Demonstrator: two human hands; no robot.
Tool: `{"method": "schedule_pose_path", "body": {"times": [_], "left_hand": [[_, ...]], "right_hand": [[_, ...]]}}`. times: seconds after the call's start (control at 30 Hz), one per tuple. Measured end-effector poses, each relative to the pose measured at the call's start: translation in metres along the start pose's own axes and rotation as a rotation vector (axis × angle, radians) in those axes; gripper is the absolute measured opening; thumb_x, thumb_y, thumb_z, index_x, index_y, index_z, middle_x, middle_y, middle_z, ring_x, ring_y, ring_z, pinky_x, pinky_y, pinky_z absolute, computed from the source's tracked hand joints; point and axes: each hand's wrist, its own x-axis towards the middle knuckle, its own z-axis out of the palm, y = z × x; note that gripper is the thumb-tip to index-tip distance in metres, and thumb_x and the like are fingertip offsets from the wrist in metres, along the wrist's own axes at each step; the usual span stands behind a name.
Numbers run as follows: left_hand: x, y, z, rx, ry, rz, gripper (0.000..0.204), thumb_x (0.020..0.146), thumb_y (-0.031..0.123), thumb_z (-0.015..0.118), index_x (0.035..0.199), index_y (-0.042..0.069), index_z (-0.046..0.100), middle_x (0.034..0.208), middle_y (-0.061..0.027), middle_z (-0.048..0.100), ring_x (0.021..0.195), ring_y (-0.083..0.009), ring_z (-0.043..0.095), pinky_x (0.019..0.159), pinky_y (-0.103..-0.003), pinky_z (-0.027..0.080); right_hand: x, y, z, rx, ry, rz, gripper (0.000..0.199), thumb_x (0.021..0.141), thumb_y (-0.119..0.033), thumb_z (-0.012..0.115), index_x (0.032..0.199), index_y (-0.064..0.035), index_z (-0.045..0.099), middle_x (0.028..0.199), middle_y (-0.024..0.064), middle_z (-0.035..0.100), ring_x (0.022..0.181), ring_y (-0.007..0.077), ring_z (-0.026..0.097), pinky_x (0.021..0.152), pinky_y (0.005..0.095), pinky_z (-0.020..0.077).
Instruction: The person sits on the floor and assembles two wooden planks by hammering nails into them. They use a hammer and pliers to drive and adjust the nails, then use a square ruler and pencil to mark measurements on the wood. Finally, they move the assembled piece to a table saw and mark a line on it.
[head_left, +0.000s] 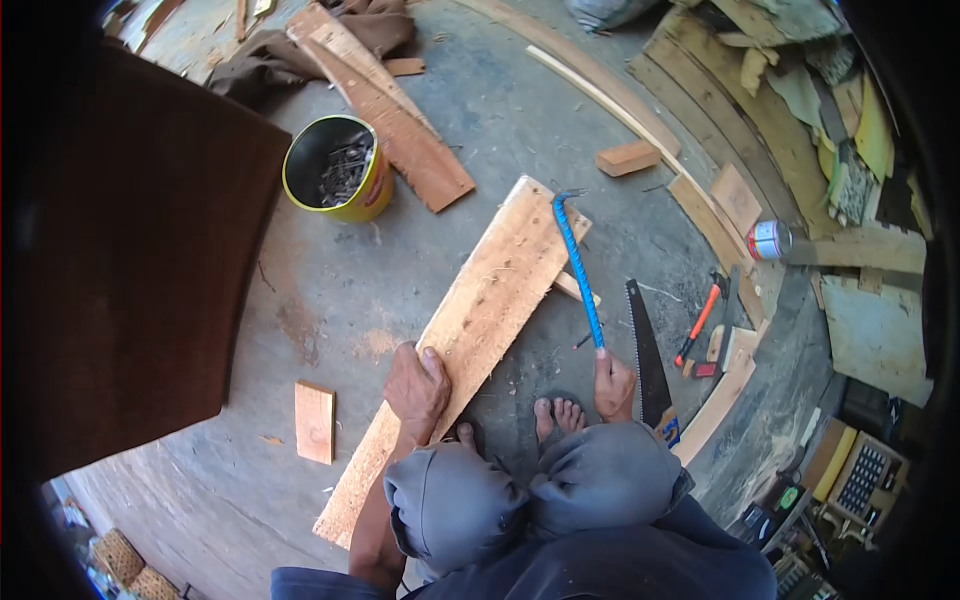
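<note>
A long rough wooden plank (487,295) slants across the floor in front of me, its far end raised on a small wood block (577,289). My left hand (418,388) is closed on the plank's left edge, thumb on top. In my right hand (613,386), the lower end of a blue pry bar (582,270) is gripped. The bar's hooked claw lies over the far end of the plank, by its right edge; whether it catches a nail is too small to tell. A row of dark marks runs along the plank.
A yellow bucket of nails (364,205) stands beyond the plank, beside loose boards (400,130). To my right lie a handsaw (650,350) and an orange-handled hammer (703,318). A tin can (768,241) sits farther right. A short board (315,422) lies left; a dark brown panel (150,250) rises there.
</note>
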Motion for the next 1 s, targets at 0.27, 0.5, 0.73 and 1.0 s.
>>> {"method": "schedule_pose_path", "body": {"times": [0.27, 0.5, 0.73, 1.0], "left_hand": [[0.0, 0.007, -0.003, -0.038, 0.063, 0.097, 0.041, 0.1, 0.037, 0.054, 0.124, 0.004, 0.054, 0.11, -0.0278, 0.062, 0.102, -0.0475, 0.06, 0.088, -0.054, 0.046], [-0.052, -0.002, -0.01, 0.426, -0.19, 0.378, 0.096, 0.08, 0.037, 0.075, 0.158, 0.011, 0.027, 0.163, -0.0311, 0.016, 0.152, -0.0554, 0.009, 0.115, -0.075, 0.013], [-0.033, -0.005, -0.073, -0.024, -0.328, 0.229, 0.09, 0.073, -0.011, 0.055, 0.158, 0.008, 0.033, 0.151, -0.028, 0.044, 0.138, -0.0431, 0.046, 0.111, -0.044, 0.043], [-0.012, -0.057, -0.101, -0.038, -0.333, -0.021, 0.088, 0.075, -0.014, 0.051, 0.156, 0.017, 0.039, 0.128, -0.0215, 0.061, 0.093, -0.0327, 0.061, 0.088, -0.04, 0.051]], "right_hand": [[0.021, 0.112, -0.073, -0.223, 0.053, 0.152, 0.043, 0.097, -0.045, 0.062, 0.111, -0.0038, 0.063, 0.089, 0.0255, 0.063, 0.083, 0.0475, 0.063, 0.075, 0.0518, 0.048], [0.115, 0.14, -0.097, -0.568, 0.143, 0.126, 0.057, 0.091, -0.047, 0.068, 0.129, -0.0059, 0.059, 0.112, 0.0281, 0.066, 0.102, 0.0503, 0.063, 0.09, 0.0541, 0.0496], [0.351, -0.001, -0.076, -0.264, 0.275, -0.563, 0.046, 0.096, -0.031, 0.064, 0.128, 0.0028, 0.059, 0.122, 0.0295, 0.06, 0.116, 0.048, 0.057, 0.1, 0.0507, 0.0474], [0.569, -0.007, -0.04, -0.567, 0.127, -0.242, 0.096, 0.089, -0.05, 0.069, 0.161, -0.0046, 0.024, 0.159, 0.0287, 0.036, 0.148, 0.0408, 0.037, 0.123, 0.0428, 0.0295]]}}
